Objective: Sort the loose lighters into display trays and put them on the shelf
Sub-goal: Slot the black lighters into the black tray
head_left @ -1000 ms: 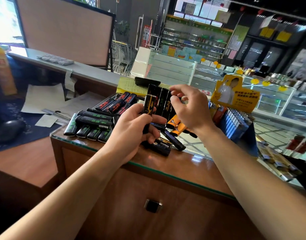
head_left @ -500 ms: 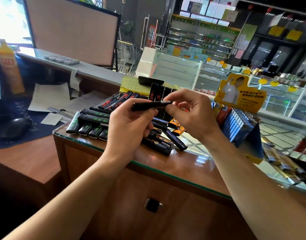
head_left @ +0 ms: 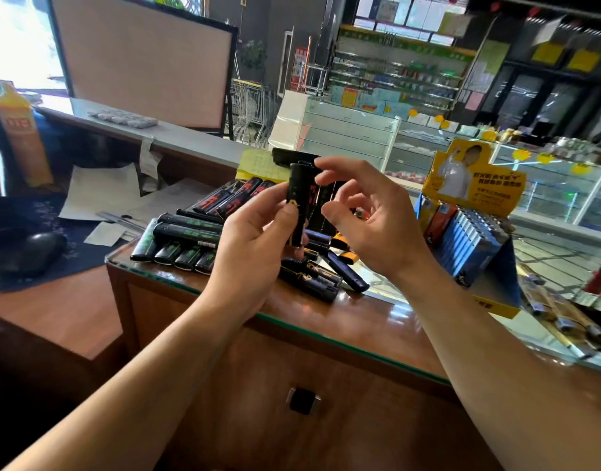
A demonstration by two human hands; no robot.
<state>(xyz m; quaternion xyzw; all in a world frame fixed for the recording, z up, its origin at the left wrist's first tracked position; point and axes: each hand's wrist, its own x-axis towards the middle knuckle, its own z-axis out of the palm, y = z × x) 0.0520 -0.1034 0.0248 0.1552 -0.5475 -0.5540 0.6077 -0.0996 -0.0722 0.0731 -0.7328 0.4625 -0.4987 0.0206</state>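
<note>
My left hand holds a black lighter with gold print upright above the counter. Just to its right hovers my right hand, fingers spread and loosely bent, touching nothing that I can see. Behind and below the hands lie several loose black lighters: green-printed ones at the left, red-printed ones further back, gold-printed ones near the front edge. A yellow and blue display tray with rows of blue lighters stands at the right.
The lighters lie on a glass-topped wooden counter. A yellow notepad and a black device lie behind the pile. Papers and a lower desk sit to the left, glass showcases and store shelves beyond.
The lighter, held level between both hands half a second ago, now stands upright in my left hand alone. My right hand has let go and opened beside it.
</note>
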